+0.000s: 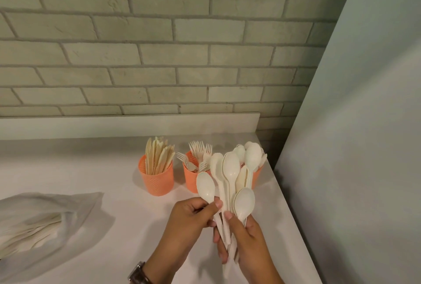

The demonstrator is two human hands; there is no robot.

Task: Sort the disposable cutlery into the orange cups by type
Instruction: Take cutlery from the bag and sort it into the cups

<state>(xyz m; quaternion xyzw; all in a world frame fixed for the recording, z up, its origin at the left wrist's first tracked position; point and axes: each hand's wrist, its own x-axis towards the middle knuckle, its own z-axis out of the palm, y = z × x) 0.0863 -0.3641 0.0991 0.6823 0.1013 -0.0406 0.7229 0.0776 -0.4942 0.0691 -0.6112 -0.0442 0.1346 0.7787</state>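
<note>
Both hands hold a fanned bunch of white plastic spoons [230,170] upright above the counter, bowls up. My left hand [193,217] pinches the handles from the left, and my right hand [246,240] grips them from the right. Behind stand three orange cups in a row. The left cup [157,180] holds knives, the middle cup [190,179] holds forks, and the right cup [257,173], mostly hidden by the held bunch, holds spoons.
A clear plastic bag [45,222] with more cutlery lies at the left on the white counter [109,165]. The counter's right edge runs beside a grey wall [353,147]. A brick wall rises behind the cups.
</note>
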